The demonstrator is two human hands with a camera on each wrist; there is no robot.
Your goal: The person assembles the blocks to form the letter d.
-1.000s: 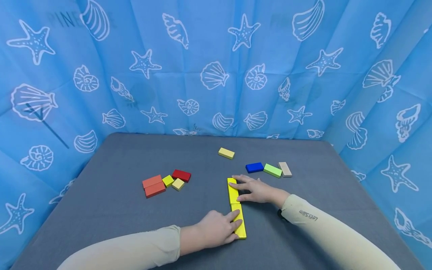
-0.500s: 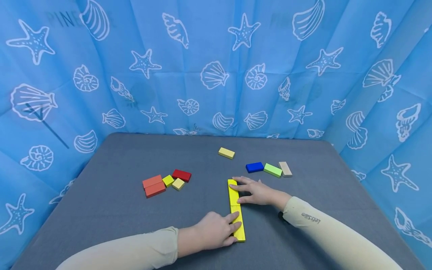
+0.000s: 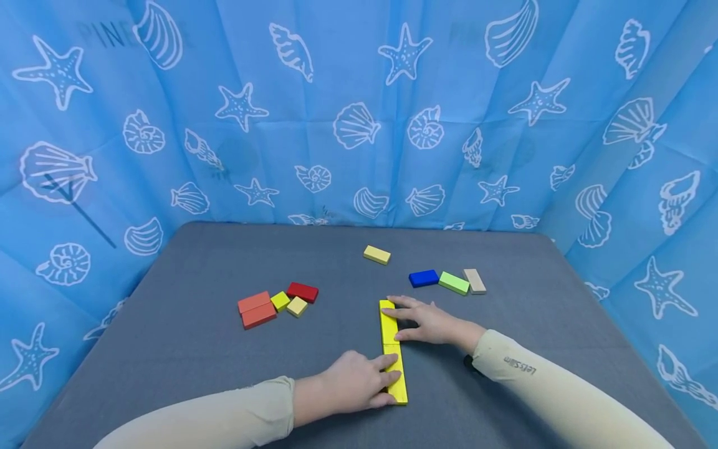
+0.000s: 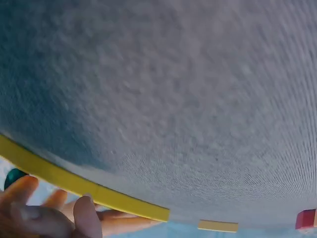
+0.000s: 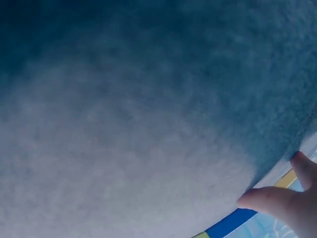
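Note:
Two long yellow wooden blocks lie end to end in a line on the grey table, the near block (image 3: pixel 401 391) and the far block (image 3: pixel 389 328). My left hand (image 3: pixel 354 381) reaches in from the left, two fingers over the near block's top and the thumb by its near end. From the right, my right hand (image 3: pixel 430 321) lays its extended fingers over the far block's far part, with its thumb along the right side. In the left wrist view the yellow row (image 4: pixel 119 198) runs past the fingertips. The right wrist view shows part of the right hand (image 5: pixel 294 206) low at the right.
Left on the grey table (image 3: pixel 314 349) lie two orange blocks (image 3: pixel 258 315), a small yellow block (image 3: pixel 280 301), a small cream block (image 3: pixel 296 306) and a red block (image 3: pixel 303 292). Farther back are pale yellow (image 3: pixel 376 254), blue (image 3: pixel 423 278), light green (image 3: pixel 453 282) and beige (image 3: pixel 473 281) blocks.
The two yellow blocks have slid slightly toward me, with both hands still on them. The other blocks stay where they were.

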